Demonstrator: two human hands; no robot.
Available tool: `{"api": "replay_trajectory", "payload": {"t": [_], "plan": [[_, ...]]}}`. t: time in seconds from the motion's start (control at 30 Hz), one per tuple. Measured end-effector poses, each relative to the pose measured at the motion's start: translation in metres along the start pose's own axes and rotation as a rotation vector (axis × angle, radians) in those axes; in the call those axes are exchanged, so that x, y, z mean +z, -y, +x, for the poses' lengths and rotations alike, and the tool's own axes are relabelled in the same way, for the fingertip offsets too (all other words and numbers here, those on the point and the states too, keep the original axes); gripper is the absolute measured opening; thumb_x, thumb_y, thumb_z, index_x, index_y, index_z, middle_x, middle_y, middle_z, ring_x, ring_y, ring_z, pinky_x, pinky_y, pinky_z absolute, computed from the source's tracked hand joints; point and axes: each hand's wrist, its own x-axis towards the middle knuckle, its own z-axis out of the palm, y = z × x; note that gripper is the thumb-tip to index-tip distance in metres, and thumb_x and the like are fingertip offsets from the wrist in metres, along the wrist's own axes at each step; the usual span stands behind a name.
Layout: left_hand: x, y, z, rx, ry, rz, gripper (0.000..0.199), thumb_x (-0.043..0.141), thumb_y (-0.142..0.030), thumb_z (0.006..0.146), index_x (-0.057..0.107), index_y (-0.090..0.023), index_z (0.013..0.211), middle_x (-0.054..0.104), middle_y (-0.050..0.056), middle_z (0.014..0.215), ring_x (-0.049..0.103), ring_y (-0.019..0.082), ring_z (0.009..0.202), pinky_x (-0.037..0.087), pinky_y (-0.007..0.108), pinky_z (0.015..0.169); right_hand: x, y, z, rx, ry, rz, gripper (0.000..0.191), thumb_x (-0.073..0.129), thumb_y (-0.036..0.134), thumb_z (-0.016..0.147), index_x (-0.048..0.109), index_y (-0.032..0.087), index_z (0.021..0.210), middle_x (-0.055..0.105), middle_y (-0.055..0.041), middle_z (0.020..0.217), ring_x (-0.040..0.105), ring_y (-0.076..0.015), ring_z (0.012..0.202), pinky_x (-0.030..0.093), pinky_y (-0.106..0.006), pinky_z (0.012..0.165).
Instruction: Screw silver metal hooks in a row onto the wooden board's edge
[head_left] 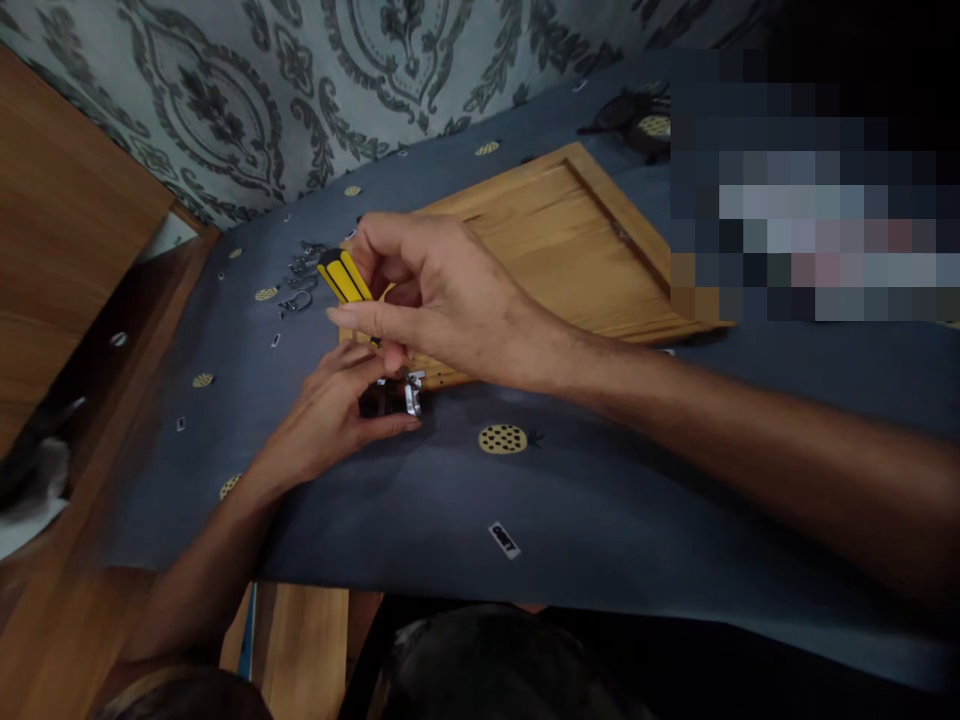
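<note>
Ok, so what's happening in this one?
A person's right hand holds a yellow-and-black tool handle over the near-left part of a framed wooden panel. The left hand is at a shiny metal fitting by the panel's near edge; its exact grip is unclear. More metal pieces lie on the blue cloth.

1. On the cloth (420, 530), near its front edge, one white label (504, 540) bears dark capital letters; it seems to say "OBEY", but the letters are slanted and not fully sharp.
2. The smaller labels (180, 424), at the left of this cloth, are too tiny to be read.
</note>
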Motion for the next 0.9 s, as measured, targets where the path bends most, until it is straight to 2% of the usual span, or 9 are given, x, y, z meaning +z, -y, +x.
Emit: {"api": "replay_trajectory", "payload": {"t": [0.13,0.3,0.47,0.57,0.73,0.9], "plan": [[0.0,0.0002,0.0001,-0.006,0.01,0.009,0.035,0.077,-0.049,0.084,0.071,-0.022,0.105,0.067,0.005,0.101,0.061,0.026,0.103,0.052,0.042,0.093,-0.0027,0.0019,0.0004,0.017,-0.03,-0.04,0.021,0.066,0.021,0.095,0.047,0.022,0.087,0.057,0.0055,0.078,0.056,-0.0085,0.067,0.048,-0.021,0.06],[0.0002,0.002,0.0,0.008,0.014,0.016,0.034,0.076,-0.048,0.085,0.071,-0.023,0.107,0.068,0.006,0.108,0.061,0.026,0.107,0.051,0.044,0.098,-0.0058,0.0005,-0.0003,-0.062,0.037,-0.035,0.009,0.057,0.019,0.101,0.052,0.02,0.094,0.059,0.0061,0.077,0.059,-0.0069,0.066,0.046,-0.019,0.061],[0.0009,0.002,-0.0008,0.007,0.01,0.017,0.037,0.075,-0.049,0.086,0.07,-0.022,0.112,0.069,0.007,0.114,0.061,0.027,0.111,0.051,0.044,0.1,-0.0028,0.0016,-0.0015,-0.039,0.025,0.002,0.015,0.061,0.018,0.098,0.051,0.02,0.088,0.058,0.006,0.075,0.056,-0.0062,0.06,0.046,-0.02,0.057],[0.0017,0.0018,-0.0013,-0.005,0.003,0.014,0.036,0.076,-0.049,0.085,0.07,-0.021,0.107,0.07,0.007,0.11,0.063,0.027,0.109,0.052,0.043,0.098,-0.0001,0.0048,-0.0031,-0.023,0.012,-0.01,0.02,0.065,0.022,0.096,0.048,0.021,0.085,0.057,0.0062,0.075,0.055,-0.0075,0.063,0.046,-0.02,0.056],[0.0036,0.0036,-0.0016,-0.016,-0.009,0.012,0.04,0.077,-0.048,0.084,0.07,-0.02,0.11,0.069,0.009,0.12,0.062,0.031,0.117,0.053,0.048,0.101,0.003,0.0071,-0.0043,-0.018,-0.016,0.017,0.029,0.069,0.021,0.092,0.043,0.023,0.081,0.051,0.0079,0.071,0.054,-0.008,0.065,0.045,-0.019,0.056],[0.0031,0.0026,-0.0012,-0.001,-0.005,0.002,0.043,0.077,-0.047,0.084,0.069,-0.022,0.117,0.068,0.008,0.13,0.061,0.031,0.125,0.051,0.049,0.108,0.0012,0.0078,-0.0028,-0.019,0.0,-0.028,0.023,0.067,0.021,0.094,0.045,0.023,0.087,0.052,0.0084,0.073,0.056,-0.0071,0.065,0.046,-0.018,0.057]]}}
